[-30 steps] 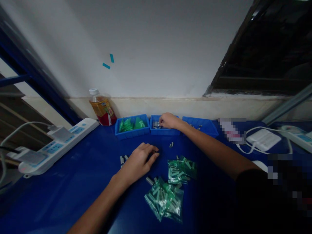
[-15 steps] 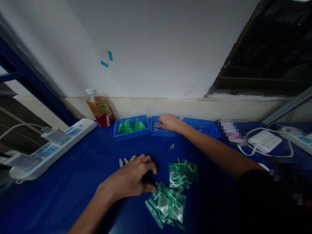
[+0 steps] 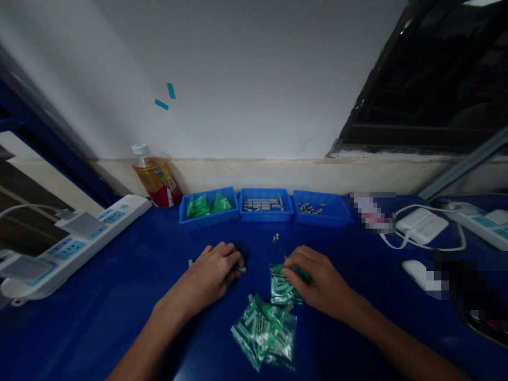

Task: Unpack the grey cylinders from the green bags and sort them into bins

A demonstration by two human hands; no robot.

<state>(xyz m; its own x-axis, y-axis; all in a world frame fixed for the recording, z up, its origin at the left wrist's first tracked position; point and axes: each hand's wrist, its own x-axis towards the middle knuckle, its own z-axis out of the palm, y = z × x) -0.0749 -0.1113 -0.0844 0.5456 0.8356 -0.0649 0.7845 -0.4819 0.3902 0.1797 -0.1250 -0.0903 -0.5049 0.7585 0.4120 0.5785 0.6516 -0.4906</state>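
Observation:
My left hand (image 3: 216,270) rests on the blue table (image 3: 119,296) with its fingers curled over small grey metal parts (image 3: 242,269); one part pokes out at the fingertips. My right hand (image 3: 317,280) lies on the upper pile of small green plastic bags (image 3: 282,288), fingers bent and pinching at it. A second pile of green bags (image 3: 265,330) lies just in front of both hands. Two tiny metal pieces (image 3: 275,237) sit on the table beyond the hands.
Three blue trays stand at the wall: one with green bags (image 3: 209,207), one with grey parts (image 3: 265,205), one with small metal bits (image 3: 320,208). A drink bottle (image 3: 153,176) stands left of them. A white power strip (image 3: 67,241) lies left; white devices and cables (image 3: 424,226) right.
My right hand has come back from the middle blue tray to the upper bag pile. My left hand has shifted slightly over the loose grey parts.

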